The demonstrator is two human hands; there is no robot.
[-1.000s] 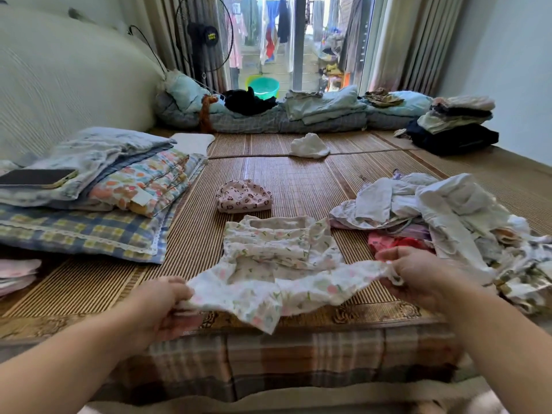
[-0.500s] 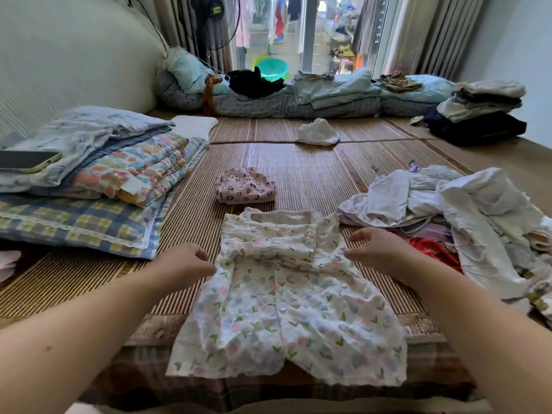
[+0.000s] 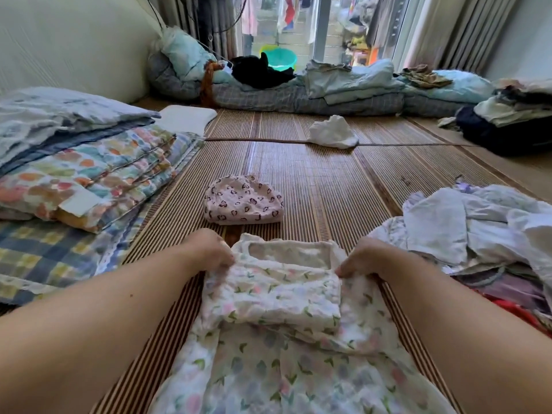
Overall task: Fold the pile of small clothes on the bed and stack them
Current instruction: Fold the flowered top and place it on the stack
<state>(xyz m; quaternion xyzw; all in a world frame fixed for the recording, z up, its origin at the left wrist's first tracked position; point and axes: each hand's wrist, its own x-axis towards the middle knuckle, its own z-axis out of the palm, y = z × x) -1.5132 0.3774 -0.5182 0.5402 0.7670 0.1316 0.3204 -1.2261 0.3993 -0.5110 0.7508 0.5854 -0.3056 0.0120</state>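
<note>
A small white floral garment (image 3: 277,348) lies spread on the bamboo mat (image 3: 313,180) in front of me, its sleeves folded across the chest. My left hand (image 3: 209,249) pinches its left shoulder near the collar. My right hand (image 3: 363,258) grips the right shoulder. A folded pink piece with a heart print (image 3: 243,200) rests just beyond the garment. The unfolded pile of small clothes (image 3: 478,231) sits to the right, touching my right forearm.
Folded blankets and a checked quilt (image 3: 74,174) are stacked on the left. A crumpled white cloth (image 3: 333,132) lies farther back. Bedding (image 3: 328,85) lines the far edge under the window, and a stack of dark clothes (image 3: 507,124) stands at the far right.
I laid the floral garment flat after holding up its hem. Both hands moved forward from its sides to the shoulders and now grip there; the camera leaned closer.
</note>
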